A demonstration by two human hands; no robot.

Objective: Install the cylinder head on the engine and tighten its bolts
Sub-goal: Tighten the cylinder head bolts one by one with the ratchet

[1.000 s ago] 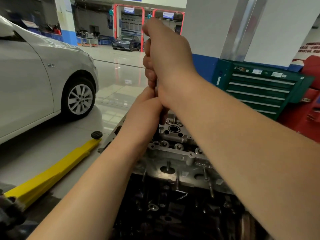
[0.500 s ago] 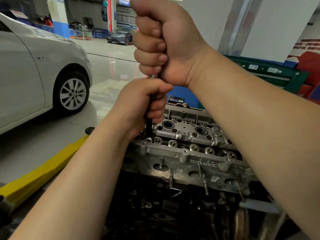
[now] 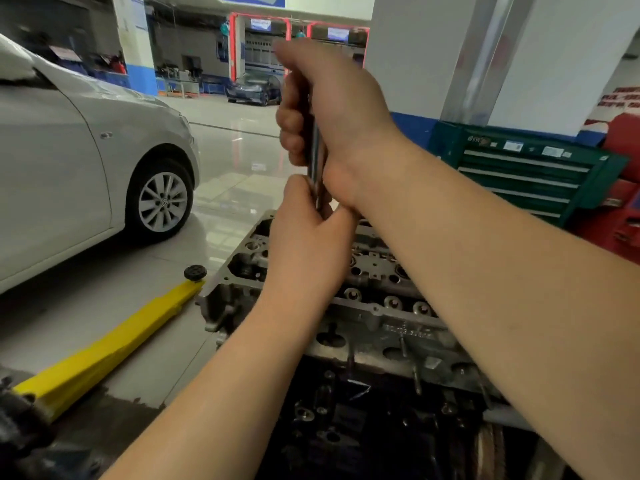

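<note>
Both hands on one tool. Right hand (image 3: 332, 123) is up high, fingers (image 3: 289, 119) curled tight round the upper part of a slim metal tool shaft (image 3: 316, 157), which stands close to upright. Left hand (image 3: 308, 244) is directly below it, fingers wrapped round the lower part of the same shaft, thumb side touching the heel of the right hand. Lower end of the shaft is hidden behind the left hand, so can't tell what it sits on (a bolt head is not visible there).

Cylinder head (image 3: 374, 313) sits on top of the engine block (image 3: 346, 427), centre of frame, just under the left hand. Bare aluminium casting, row of round bores along the top, several studs (image 3: 417, 382) sticking out of its near face. Block below is dark and oily, detail hard to read.

Around it: yellow lift arm (image 3: 114, 344) lies on the floor to the left, black round pad (image 3: 195, 272) at its far end, near the corner of the cylinder head but not touching. Silver car (image 3: 69, 161) parked further left. Green tool cabinet (image 3: 526, 171) against the wall on the right, drawers shut, red cabinet (image 3: 623, 202) beside it. Dark car (image 3: 254, 88) far back in the hall.
</note>
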